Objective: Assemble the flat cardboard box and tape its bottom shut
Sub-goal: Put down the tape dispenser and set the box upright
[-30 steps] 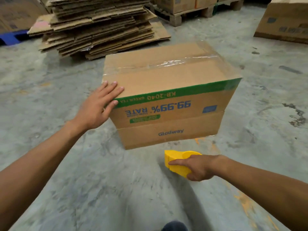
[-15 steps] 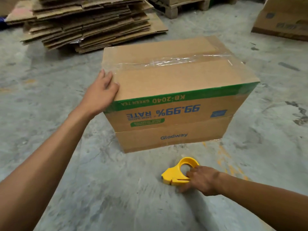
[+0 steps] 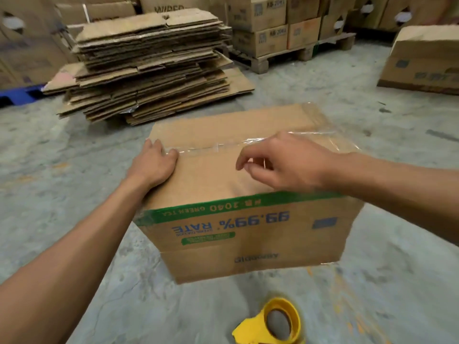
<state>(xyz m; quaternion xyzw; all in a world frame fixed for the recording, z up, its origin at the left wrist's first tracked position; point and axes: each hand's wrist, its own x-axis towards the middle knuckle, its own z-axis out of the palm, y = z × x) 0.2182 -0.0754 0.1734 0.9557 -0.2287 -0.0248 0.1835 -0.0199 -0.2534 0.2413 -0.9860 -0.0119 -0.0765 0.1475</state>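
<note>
The cardboard box (image 3: 248,234) stands upside down on the concrete floor, its print inverted and a green band along the near top edge. A strip of clear tape (image 3: 250,142) runs across the closed flaps on top. My left hand (image 3: 155,162) lies flat on the box's top left corner, fingers at the tape's end. My right hand (image 3: 280,162) hovers over the middle of the top, fingers loosely curled and holding nothing. The yellow tape dispenser (image 3: 273,324) lies on the floor in front of the box, free of both hands.
A tall stack of flattened cardboard boxes (image 3: 149,63) sits behind the box on the left. Filled cartons on a wooden pallet (image 3: 285,28) stand at the back. Another carton (image 3: 422,58) rests at the right. A blue pallet (image 3: 17,94) shows at far left.
My right hand has let go of the yellow tape dispenser on the floor and risen over the box top. My left hand slid up onto the top left corner.
</note>
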